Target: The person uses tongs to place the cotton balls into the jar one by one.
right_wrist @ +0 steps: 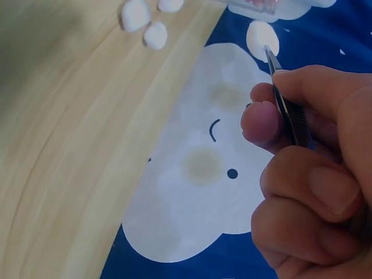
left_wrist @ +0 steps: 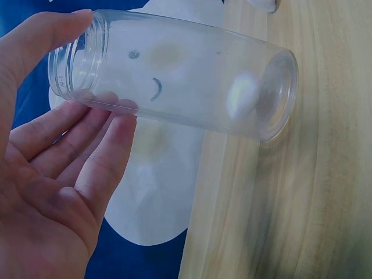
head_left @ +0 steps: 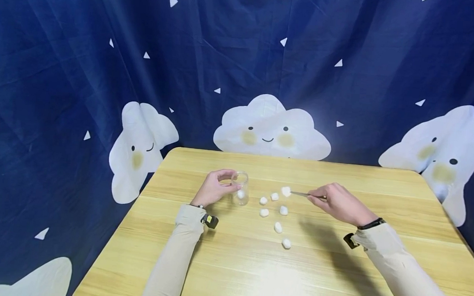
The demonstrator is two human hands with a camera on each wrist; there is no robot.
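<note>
My left hand (head_left: 215,188) grips a clear plastic jar (head_left: 241,185) near its open rim, thumb on one side and fingers on the other. One white cotton ball (left_wrist: 242,96) lies at the jar's bottom, and the jar stands upright on the table. In my right hand (head_left: 342,203) are metal tweezers (right_wrist: 283,102), pinched between thumb and fingers. Their tips hold a cotton ball (right_wrist: 263,40), raised above the table to the right of the jar. The right wrist view shows that ball in front of the curtain.
Several loose cotton balls (head_left: 278,227) are scattered on the wooden table (head_left: 220,266) between the hands. A dark blue curtain (head_left: 252,52) with smiling clouds hangs behind the table and at both sides. Dark wrist cameras (head_left: 210,221) sit on both wrists.
</note>
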